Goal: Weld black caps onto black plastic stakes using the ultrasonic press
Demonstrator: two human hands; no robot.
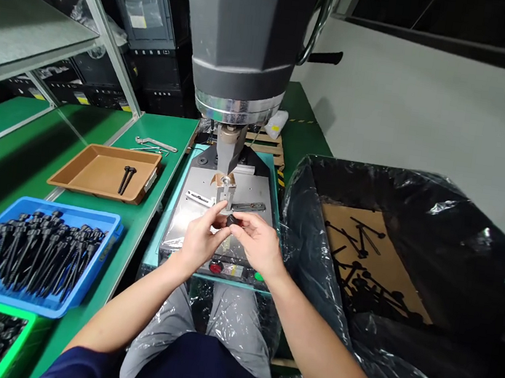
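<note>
In front of the metal fixture [225, 193] on the press base, a small black part [231, 220] sits between my fingertips. My right hand [257, 242] pinches it from the right with thumb and fingers. On the other side, my left hand [202, 235] has its thumb against the part and its forefinger reaching up near the fixture's front. Fingers cover much of the part, so its full shape cannot be made out. Straight above the fixture stands the grey machine's horn [228, 152], with a small gap that is hard to judge.
A blue tray [112, 229] of long black ribbed parts, a green bin [36, 331] of small black pieces, and a brown tray [92, 168] with two black parts are left. Wrenches [156, 144] lie behind. Right, a plastic-lined box [316, 272] holds black parts. Red button [215, 267], green button [258, 276] in front.
</note>
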